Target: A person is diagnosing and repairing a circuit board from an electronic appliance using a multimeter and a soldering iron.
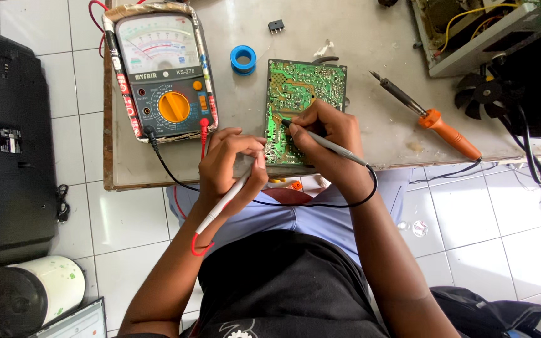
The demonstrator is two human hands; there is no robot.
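Observation:
A green circuit board (302,87) lies solder side up near the front edge of a low grey table (358,37). My right hand (327,134) rests on the board and holds a grey test probe with a black lead (339,149), its tip touching the board's left part. My left hand (230,169) holds a second grey probe with a red lead (220,206) at the board's lower left edge. Both leads run to an analog multimeter (161,75) with an orange dial at the table's left.
A soldering iron with an orange handle (433,119) lies at the right of the board. A blue solder spool (243,59) and a small black component (276,25) sit behind it. An opened device chassis (489,25) and a black fan (480,94) stand far right. A black case (7,138) lies on the tiled floor at the left.

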